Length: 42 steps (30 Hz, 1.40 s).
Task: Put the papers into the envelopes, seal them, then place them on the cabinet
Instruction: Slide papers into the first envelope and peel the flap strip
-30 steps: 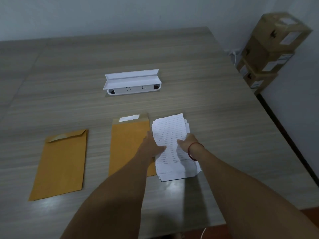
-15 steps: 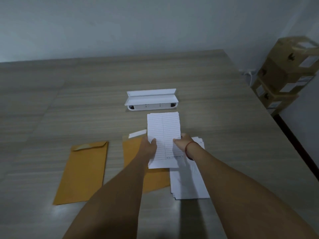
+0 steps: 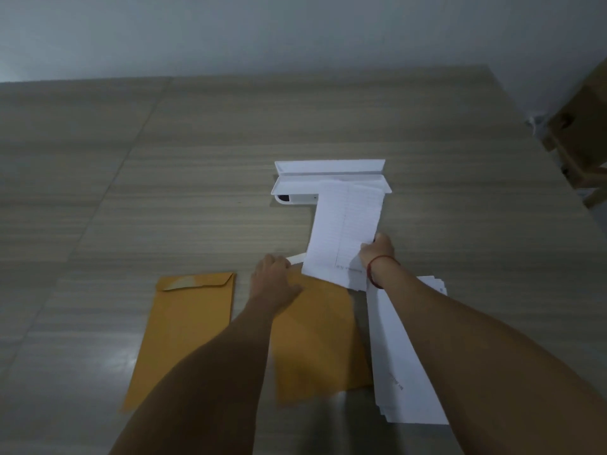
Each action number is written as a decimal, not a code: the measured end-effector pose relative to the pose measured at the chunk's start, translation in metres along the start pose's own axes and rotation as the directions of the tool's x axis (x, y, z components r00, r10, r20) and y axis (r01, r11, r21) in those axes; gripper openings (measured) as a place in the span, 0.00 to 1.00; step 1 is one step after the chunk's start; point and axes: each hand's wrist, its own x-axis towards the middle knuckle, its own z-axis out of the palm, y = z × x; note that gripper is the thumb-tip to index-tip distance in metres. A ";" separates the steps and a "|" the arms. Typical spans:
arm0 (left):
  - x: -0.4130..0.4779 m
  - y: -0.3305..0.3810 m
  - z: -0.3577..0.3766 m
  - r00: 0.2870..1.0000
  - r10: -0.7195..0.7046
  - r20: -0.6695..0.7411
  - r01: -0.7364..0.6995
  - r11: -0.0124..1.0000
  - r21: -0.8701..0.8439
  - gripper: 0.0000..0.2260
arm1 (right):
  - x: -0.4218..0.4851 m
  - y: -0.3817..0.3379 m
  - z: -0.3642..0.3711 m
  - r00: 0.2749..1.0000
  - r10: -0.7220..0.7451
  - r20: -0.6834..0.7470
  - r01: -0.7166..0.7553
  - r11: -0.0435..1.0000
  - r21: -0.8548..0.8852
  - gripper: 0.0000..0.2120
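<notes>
Since half a second ago the left hand (image 3: 276, 280) has let go of the lined sheet (image 3: 345, 231) and now lies on the upper end of the middle envelope (image 3: 315, 339), at centre frame. Its forearm reaches straight up from the lower edge. Its fingers bend down over the envelope's mouth beside a white strip (image 3: 297, 257), and whether they grip cannot be told.

Alone now, the right hand (image 3: 377, 254), a red band (image 3: 374, 270) on its wrist, pinches the sheet's lower right edge and holds it raised, so that its top overlaps the white plastic socket box (image 3: 328, 178). The sheet is thin, ruled and rectangular.

Both envelopes are flat orange-brown paper; the left envelope (image 3: 187, 333) lies apart with its flap folded. A fanned stack of papers (image 3: 404, 356) lies at lower right on the wood-grain table (image 3: 131, 192). Cardboard boxes (image 3: 581, 133) stand at the right edge.
</notes>
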 end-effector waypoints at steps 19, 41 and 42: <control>0.021 0.018 -0.008 0.973 0.119 0.200 -0.084 0.981 -0.175 0.14 | 0.002 -0.016 0.025 0.999 0.033 -0.017 -0.025 0.939 0.342 0.14; 0.032 0.032 -0.017 0.975 0.221 0.033 -0.197 0.919 -0.341 0.04 | -0.010 -0.018 0.003 0.962 -0.242 0.128 0.250 0.967 -0.046 0.14; 0.032 0.034 -0.017 0.976 0.214 0.033 -0.190 0.918 -0.348 0.05 | -0.010 -0.018 0.002 0.963 -0.235 0.134 0.247 0.965 -0.086 0.14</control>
